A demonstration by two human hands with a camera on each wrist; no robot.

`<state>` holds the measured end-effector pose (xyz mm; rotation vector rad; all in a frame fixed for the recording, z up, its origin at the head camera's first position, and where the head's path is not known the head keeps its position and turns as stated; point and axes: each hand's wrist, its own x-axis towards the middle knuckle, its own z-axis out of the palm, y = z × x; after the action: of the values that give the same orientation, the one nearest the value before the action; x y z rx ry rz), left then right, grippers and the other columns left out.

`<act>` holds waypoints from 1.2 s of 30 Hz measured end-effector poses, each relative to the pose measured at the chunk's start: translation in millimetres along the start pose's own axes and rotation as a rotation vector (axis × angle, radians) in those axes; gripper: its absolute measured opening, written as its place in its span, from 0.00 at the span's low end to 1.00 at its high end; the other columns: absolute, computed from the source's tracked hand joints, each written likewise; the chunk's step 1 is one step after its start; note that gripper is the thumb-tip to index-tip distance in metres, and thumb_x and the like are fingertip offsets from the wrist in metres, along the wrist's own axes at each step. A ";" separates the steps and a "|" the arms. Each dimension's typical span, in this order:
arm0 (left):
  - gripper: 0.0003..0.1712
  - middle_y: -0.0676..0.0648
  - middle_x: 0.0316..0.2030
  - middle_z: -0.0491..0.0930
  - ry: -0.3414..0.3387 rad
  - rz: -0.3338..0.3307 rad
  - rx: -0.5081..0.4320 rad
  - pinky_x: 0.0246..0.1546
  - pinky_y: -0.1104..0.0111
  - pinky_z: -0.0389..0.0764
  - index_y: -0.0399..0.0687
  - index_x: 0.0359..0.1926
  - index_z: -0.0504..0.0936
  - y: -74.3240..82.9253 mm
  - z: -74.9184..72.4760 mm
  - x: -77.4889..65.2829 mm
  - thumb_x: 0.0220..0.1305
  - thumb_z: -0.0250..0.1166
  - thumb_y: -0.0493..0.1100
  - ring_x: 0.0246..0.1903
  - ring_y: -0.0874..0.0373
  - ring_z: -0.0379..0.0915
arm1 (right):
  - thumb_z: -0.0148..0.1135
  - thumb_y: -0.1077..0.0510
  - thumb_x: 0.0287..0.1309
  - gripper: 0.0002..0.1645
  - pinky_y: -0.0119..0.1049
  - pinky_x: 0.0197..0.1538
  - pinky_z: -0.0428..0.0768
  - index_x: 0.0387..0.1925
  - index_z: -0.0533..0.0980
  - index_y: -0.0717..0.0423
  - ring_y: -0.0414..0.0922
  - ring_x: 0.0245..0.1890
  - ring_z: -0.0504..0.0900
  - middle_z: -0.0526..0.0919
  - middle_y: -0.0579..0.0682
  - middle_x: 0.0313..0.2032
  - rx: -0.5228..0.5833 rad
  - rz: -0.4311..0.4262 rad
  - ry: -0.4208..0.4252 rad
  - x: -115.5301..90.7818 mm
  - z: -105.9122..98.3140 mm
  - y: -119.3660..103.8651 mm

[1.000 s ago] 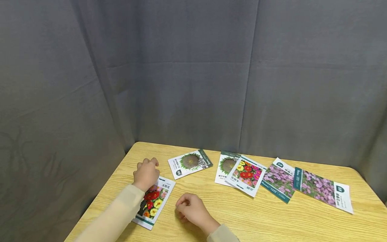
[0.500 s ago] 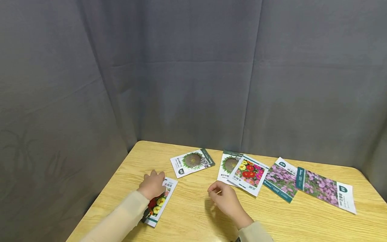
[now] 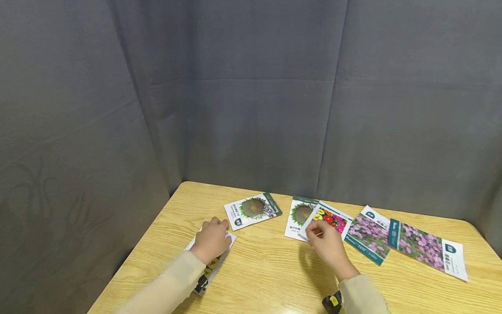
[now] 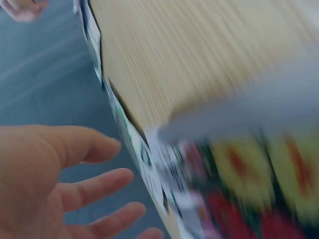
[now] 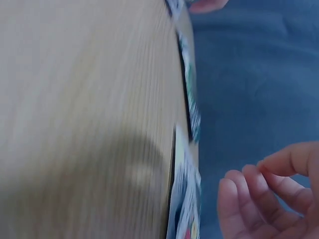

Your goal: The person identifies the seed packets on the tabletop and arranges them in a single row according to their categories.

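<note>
My left hand (image 3: 211,240) is over a flower seed packet (image 3: 213,267) printed with red and yellow blooms, at the table's left. In the left wrist view, the fingers (image 4: 102,186) are spread with nothing visible between them; a blurred pale edge crosses the packet (image 4: 244,169). My right hand (image 3: 329,246) hovers before another red and yellow flower packet (image 3: 333,220), partly hiding it. That packet overlaps a sunflower packet (image 3: 301,213). In the right wrist view, the right hand's fingers (image 5: 256,184) are loosely bent with the thumb near their tips, holding nothing.
A second sunflower packet (image 3: 252,209) lies at the back, right of my left hand. Two purple-flower packets (image 3: 368,235) overlap slightly at the right. Grey curtain (image 3: 251,109) hangs behind and left of the wooden table (image 3: 266,279).
My right hand has moved right and away from me, from beside the left packet to the packets at the back. The left hand has shifted right and nearer, covering more of its packet.
</note>
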<state>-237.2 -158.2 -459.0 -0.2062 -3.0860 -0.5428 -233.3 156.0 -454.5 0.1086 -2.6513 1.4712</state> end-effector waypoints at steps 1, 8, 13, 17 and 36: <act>0.15 0.36 0.51 0.76 0.011 0.026 -0.018 0.33 0.45 0.81 0.40 0.52 0.81 4.8 2.5 0.2 0.68 0.65 0.42 0.50 0.35 0.72 | 0.58 0.66 0.67 0.05 0.34 0.29 0.78 0.39 0.79 0.64 0.45 0.28 0.80 0.82 0.53 0.32 -0.032 -0.005 0.012 3.5 -4.0 2.9; 0.12 0.37 0.51 0.76 0.105 0.169 -0.201 0.35 0.54 0.81 0.41 0.50 0.81 40.4 23.6 1.0 0.66 0.63 0.36 0.49 0.41 0.75 | 0.55 0.63 0.70 0.09 0.39 0.31 0.77 0.46 0.77 0.65 0.48 0.32 0.81 0.82 0.59 0.39 -0.157 0.001 0.037 24.3 -31.3 24.0; 0.19 0.36 0.55 0.74 0.066 0.181 -0.500 0.51 0.52 0.79 0.38 0.57 0.78 72.5 36.6 2.9 0.65 0.62 0.34 0.52 0.43 0.76 | 0.53 0.62 0.70 0.16 0.47 0.36 0.79 0.53 0.74 0.68 0.58 0.39 0.81 0.79 0.68 0.49 -0.216 0.021 0.032 37.8 -49.2 38.5; 0.21 0.37 0.55 0.73 -0.005 0.142 -0.753 0.52 0.52 0.79 0.34 0.60 0.75 97.3 47.0 2.1 0.65 0.61 0.33 0.54 0.41 0.76 | 0.53 0.63 0.69 0.19 0.57 0.48 0.78 0.56 0.71 0.73 0.64 0.48 0.80 0.76 0.73 0.54 -0.253 0.001 0.024 49.1 -57.4 49.2; 0.35 0.35 0.54 0.73 -0.137 -0.210 -1.517 0.51 0.59 0.77 0.21 0.66 0.59 171.2 94.9 3.7 0.57 0.56 0.32 0.45 0.56 0.69 | 0.51 0.58 0.73 0.33 0.68 0.60 0.70 0.69 0.59 0.77 0.76 0.61 0.67 0.61 0.82 0.64 -0.608 0.037 -0.195 79.7 -69.9 77.7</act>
<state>-216.7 34.0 -489.9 0.1187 -2.0267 -2.7095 -317.2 255.6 -472.9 0.1548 -3.1369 0.6290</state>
